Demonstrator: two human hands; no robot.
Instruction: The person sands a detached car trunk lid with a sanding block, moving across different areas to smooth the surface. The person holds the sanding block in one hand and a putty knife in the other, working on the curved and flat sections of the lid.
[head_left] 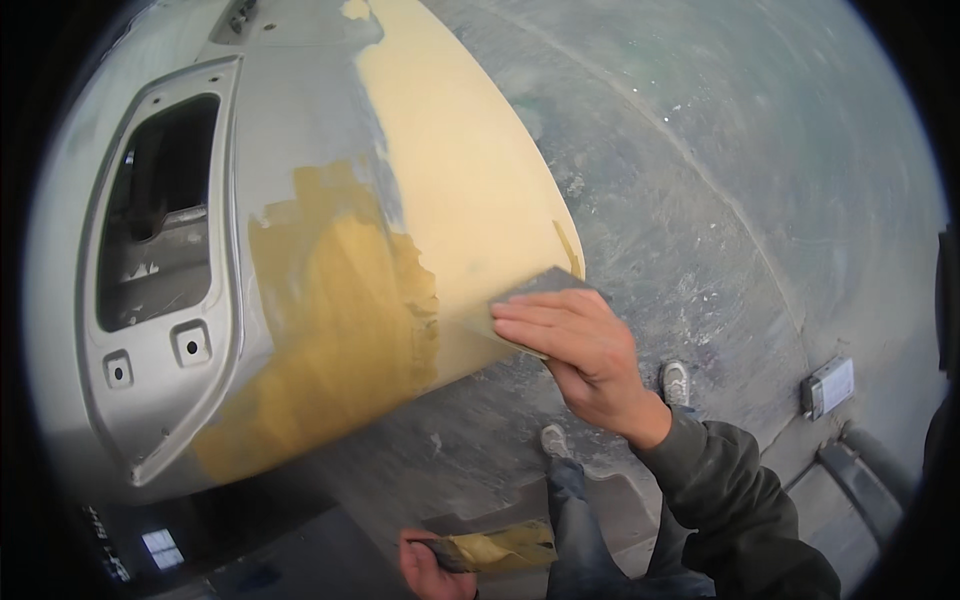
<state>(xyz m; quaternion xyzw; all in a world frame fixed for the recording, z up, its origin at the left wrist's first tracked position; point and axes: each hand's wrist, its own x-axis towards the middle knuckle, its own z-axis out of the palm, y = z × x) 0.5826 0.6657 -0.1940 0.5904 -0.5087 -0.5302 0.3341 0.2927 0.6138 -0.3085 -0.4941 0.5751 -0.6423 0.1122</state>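
Observation:
A silver car body panel (pixel 300 110) carries a smooth cream area (pixel 470 170) and a rougher, streaked mustard-yellow patch of filler (pixel 345 290). My right hand (pixel 580 350) is closed on a flat dark-grey filler spreader (pixel 556 283), pressed near the panel's right edge. Fingers lie stretched along its face, with the thumb below. Low in view, my left hand (pixel 432 572) grips the dark end of a flat filler board (pixel 500 548) smeared with yellow filler. The board hangs below the panel, apart from it. A thin yellow-brown streak (pixel 568 248) marks the panel's edge above my right hand.
Left of the filler, the panel has a framed opening (pixel 165 210) and two small square recesses. The grey floor (pixel 690 200) is scuffed. My shoes (pixel 676 382) stand beneath the right arm. A small box with a white label (pixel 828 388) lies at right, near dark tubing (pixel 865 480).

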